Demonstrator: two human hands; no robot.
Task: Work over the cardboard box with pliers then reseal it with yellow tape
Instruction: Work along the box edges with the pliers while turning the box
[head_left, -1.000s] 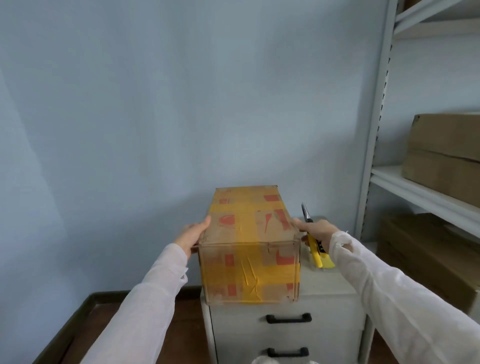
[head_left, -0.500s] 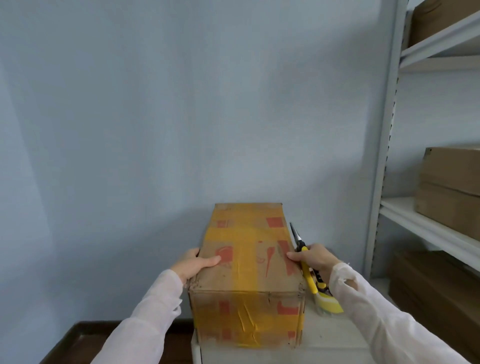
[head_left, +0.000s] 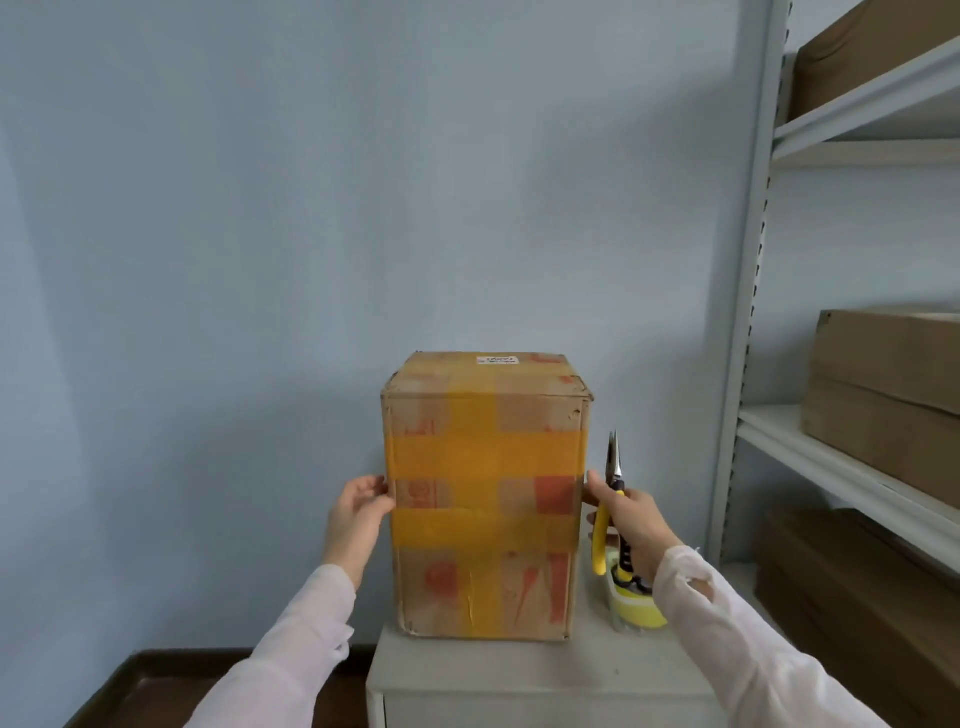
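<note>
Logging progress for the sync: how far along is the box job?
Early. Done: box stands upright on the cabinet, its old tape looks uncut. In hand: left hand and right hand steady its sides; the right grips the pliers, tips up, off the cardboard. Left: plier work, then resealing; the tape roll sits beside the box.

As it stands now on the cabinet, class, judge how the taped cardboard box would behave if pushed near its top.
The cardboard box stands upright, taller than wide, so a high push would probably tip it rather than slide it. Its scuffed corners and creased face suggest soft walls that may dent.
</note>
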